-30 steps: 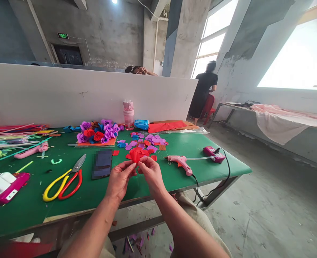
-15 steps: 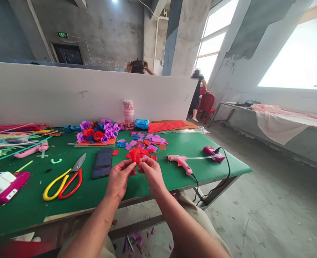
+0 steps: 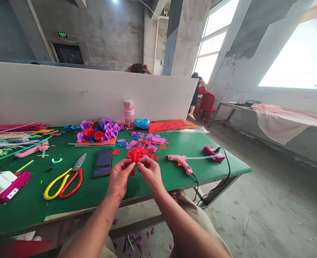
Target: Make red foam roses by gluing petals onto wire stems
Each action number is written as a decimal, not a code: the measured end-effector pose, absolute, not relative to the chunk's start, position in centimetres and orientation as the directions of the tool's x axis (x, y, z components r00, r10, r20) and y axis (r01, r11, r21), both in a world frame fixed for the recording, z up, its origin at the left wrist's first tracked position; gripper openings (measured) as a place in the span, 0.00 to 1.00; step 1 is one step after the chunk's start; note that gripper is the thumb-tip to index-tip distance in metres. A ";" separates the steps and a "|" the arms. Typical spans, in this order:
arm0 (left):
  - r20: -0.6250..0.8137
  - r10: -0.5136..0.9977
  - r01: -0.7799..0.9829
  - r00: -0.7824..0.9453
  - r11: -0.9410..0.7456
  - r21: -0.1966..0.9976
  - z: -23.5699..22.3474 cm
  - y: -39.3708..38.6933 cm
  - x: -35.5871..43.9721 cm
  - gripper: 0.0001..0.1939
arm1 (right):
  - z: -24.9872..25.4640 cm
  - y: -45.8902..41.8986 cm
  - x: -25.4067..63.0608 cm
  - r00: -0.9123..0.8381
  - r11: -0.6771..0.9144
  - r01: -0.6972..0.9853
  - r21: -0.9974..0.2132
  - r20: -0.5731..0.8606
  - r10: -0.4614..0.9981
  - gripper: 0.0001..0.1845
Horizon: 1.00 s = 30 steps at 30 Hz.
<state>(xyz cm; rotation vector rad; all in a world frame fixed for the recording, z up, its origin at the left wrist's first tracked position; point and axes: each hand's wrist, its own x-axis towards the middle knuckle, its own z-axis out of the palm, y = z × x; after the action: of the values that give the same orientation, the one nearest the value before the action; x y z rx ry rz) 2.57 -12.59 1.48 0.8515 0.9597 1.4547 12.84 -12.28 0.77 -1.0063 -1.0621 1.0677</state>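
Note:
Both hands hold a red foam flower (image 3: 136, 154) above the near edge of the green table (image 3: 158, 179). My left hand (image 3: 120, 178) pinches its lower left side with thumb and fingers closed. My right hand (image 3: 151, 174) pinches the lower right side, fingertips pressed onto the petals. Loose purple, red and blue petals (image 3: 145, 141) lie on the table just behind the flower.
A pink glue gun (image 3: 180, 162) with its black cord lies to the right, scissors (image 3: 65, 177) and a dark phone (image 3: 102, 163) to the left. Finished flowers (image 3: 98, 131), a pink bottle (image 3: 128, 113) and coloured sticks (image 3: 10, 138) sit further back. A seated person (image 3: 198, 95) is at the far right.
My hands have stayed on the red flower with only small finger shifts. In the background, the standing person by the red chair has sat down.

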 end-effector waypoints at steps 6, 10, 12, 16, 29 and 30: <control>0.021 0.995 -0.382 -0.095 -0.056 0.922 1.2 -12.4 2.7 0.13 | 0.8 -12.7 12.7 0.159 0.217 -0.029 -0.976 0.210 0.965 0.07; 0.023 0.993 -0.356 -0.116 -0.064 0.932 0.9 -12.2 2.6 0.14 | 1.2 -13.0 12.7 0.164 0.231 0.024 -0.973 0.232 0.959 0.08; 0.019 0.993 -0.341 -0.112 -0.057 0.938 0.9 -12.3 2.5 0.15 | 1.3 -13.2 12.7 0.169 0.246 0.061 -0.967 0.253 0.953 0.09; 0.040 0.993 -0.318 -0.112 -0.074 0.945 1.0 -12.4 2.5 0.15 | 1.4 -13.4 12.8 0.181 0.296 0.170 -0.940 0.325 0.928 0.10; 0.027 0.991 -0.375 -0.133 -0.076 0.924 2.1 -12.9 2.3 0.16 | 1.8 -14.4 12.9 0.090 0.442 0.486 -0.754 0.546 0.833 0.10; 0.022 0.991 -0.391 -0.131 -0.072 0.918 2.0 -12.8 2.2 0.17 | 1.9 -14.5 12.9 0.076 0.448 0.503 -0.739 0.554 0.829 0.11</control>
<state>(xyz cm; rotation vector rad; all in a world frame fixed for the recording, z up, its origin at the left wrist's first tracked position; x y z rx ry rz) 2.24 -12.82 2.04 0.8742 0.9651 1.4995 12.90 -14.47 1.92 -1.1978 -1.5780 0.3632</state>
